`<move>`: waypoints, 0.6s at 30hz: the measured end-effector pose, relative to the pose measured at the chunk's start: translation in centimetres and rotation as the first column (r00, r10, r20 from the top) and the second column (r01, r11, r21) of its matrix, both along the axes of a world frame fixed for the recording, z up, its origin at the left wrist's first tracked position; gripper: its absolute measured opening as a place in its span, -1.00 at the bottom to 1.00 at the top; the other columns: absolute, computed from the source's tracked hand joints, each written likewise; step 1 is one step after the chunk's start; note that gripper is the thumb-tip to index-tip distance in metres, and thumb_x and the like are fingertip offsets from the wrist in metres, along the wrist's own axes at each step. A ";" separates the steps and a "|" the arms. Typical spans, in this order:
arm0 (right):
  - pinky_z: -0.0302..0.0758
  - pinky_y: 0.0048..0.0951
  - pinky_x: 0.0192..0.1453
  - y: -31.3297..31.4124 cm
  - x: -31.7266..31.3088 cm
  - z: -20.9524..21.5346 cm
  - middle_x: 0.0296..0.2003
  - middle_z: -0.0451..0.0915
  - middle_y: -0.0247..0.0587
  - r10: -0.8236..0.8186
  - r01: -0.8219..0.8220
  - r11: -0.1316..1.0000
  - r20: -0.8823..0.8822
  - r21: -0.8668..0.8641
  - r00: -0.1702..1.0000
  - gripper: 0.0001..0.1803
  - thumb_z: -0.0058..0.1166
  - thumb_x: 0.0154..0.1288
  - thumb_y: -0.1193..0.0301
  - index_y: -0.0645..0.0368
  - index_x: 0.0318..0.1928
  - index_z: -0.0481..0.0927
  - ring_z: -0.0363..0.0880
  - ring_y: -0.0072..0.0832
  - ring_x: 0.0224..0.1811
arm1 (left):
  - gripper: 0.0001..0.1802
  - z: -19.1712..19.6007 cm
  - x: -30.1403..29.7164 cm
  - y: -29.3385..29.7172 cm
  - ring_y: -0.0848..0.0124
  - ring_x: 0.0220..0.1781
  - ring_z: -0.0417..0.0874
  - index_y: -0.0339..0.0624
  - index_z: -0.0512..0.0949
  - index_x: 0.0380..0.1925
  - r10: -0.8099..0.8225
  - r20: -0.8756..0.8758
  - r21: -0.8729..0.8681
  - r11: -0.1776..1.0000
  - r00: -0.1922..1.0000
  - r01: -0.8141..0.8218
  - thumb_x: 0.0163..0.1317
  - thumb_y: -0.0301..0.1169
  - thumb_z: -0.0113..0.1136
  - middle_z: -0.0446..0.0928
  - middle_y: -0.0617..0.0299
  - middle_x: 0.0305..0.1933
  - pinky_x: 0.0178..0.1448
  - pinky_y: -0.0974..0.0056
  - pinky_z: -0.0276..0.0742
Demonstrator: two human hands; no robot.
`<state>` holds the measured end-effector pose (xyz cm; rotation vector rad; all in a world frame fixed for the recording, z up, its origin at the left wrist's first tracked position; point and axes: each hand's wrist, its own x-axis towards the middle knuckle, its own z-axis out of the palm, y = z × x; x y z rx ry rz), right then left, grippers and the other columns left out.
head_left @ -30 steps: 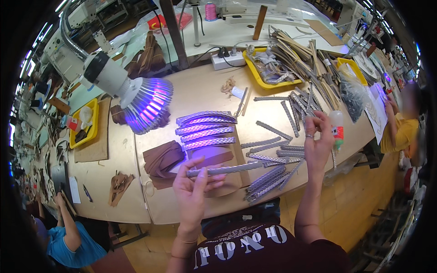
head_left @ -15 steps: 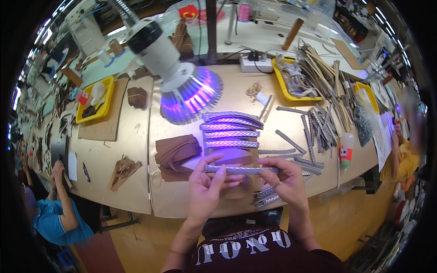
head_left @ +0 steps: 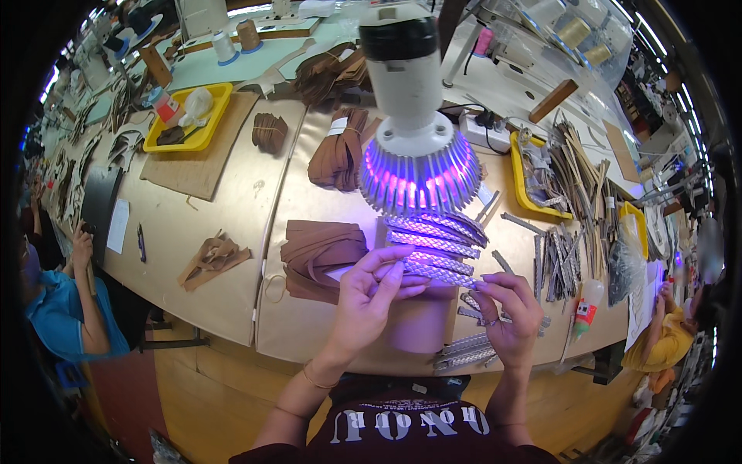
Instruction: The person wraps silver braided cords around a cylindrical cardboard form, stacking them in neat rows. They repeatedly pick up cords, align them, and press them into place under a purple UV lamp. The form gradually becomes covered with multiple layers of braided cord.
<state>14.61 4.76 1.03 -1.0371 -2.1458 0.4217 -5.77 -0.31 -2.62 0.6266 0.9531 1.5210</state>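
Observation:
A braided, silvery-grey strip (head_left: pixel 442 275) lies across between my two hands, just in front of a row of similar braided strips (head_left: pixel 433 233) on a brown block. My left hand (head_left: pixel 369 298) pinches its left end between thumb and fingers. At the other end, my right hand (head_left: pixel 510 311) grips the tip with thumb and forefinger. A lamp with a finned head (head_left: pixel 421 174) throws violet light onto the row from above. Beside my left hand sits a stack of folded brown strips (head_left: pixel 321 251).
More braided strips (head_left: pixel 468 352) lie by the table's front edge, others (head_left: pixel 560 259) to the right. A glue bottle (head_left: pixel 585 309) stands there. Yellow trays (head_left: pixel 147 145) (head_left: pixel 545 207) hold odds and ends. Brown bundles (head_left: pixel 338 155) lie behind. Co-workers (head_left: pixel 73 309) (head_left: pixel 671 329) sit at both sides.
My view has shifted, so the lamp now appears farther right. Both hands have brought the held strip up to the front of the row under the violet light.

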 end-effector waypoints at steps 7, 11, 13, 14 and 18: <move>0.42 -0.34 -0.11 -0.1 -2.5 2.4 -0.23 0.66 -0.26 -0.019 -0.010 0.997 0.355 0.080 0.935 -0.74 0.34 0.16 0.37 0.09 -0.12 0.68 0.60 -0.30 -0.25 | -0.72 -0.2 2.3 -0.8 0.36 -0.04 0.70 -0.35 0.46 0.12 -0.045 0.025 0.070 0.997 0.999 0.043 0.47 -0.51 -0.03 0.63 0.07 -0.05 0.09 0.32 0.66; 0.43 -0.37 -0.25 -0.5 -3.7 2.2 -0.31 0.67 -0.32 0.108 -0.035 0.968 0.292 -0.247 0.950 -0.74 0.32 0.19 0.41 0.11 -0.10 0.66 0.56 -0.35 -0.40 | -0.68 -2.0 3.0 -2.9 0.30 -0.14 0.71 -0.28 0.55 0.06 0.295 -0.450 0.207 0.953 0.843 -0.223 0.30 -0.56 0.18 0.63 0.03 -0.06 -0.08 0.30 0.62; 0.43 -0.39 -0.30 -0.3 -4.2 2.0 -0.37 0.67 -0.30 0.053 0.029 0.942 0.236 -0.334 0.970 -0.75 0.31 0.20 0.43 0.13 -0.09 0.66 0.54 -0.37 -0.45 | -0.66 -3.5 2.3 -3.9 0.31 -0.18 0.69 -0.27 0.56 0.05 0.408 -0.550 0.231 0.913 0.729 -0.336 0.26 -0.56 0.22 0.60 0.05 -0.04 -0.10 0.30 0.60; 0.43 -0.40 -0.33 -0.3 -4.6 2.0 -0.40 0.66 -0.29 0.019 0.062 0.926 0.209 -0.373 0.978 -0.76 0.30 0.21 0.44 0.13 -0.09 0.66 0.53 -0.38 -0.47 | -0.66 -4.2 1.7 -4.4 0.31 -0.20 0.67 -0.26 0.57 0.05 0.452 -0.598 0.246 0.889 0.662 -0.386 0.24 -0.56 0.24 0.59 0.07 -0.03 -0.11 0.30 0.60; 0.42 -0.46 -0.40 0.0 -5.8 2.8 -0.53 0.61 -0.21 0.093 0.034 0.868 0.229 -0.495 0.969 -0.74 0.24 0.25 0.52 0.22 -0.07 0.53 0.52 -0.47 -0.54 | -0.67 -5.8 1.1 -6.3 0.29 -0.20 0.60 -0.21 0.61 0.02 0.304 -0.705 0.215 0.953 0.641 -0.216 0.23 -0.51 0.27 0.52 0.03 0.01 -0.13 0.30 0.56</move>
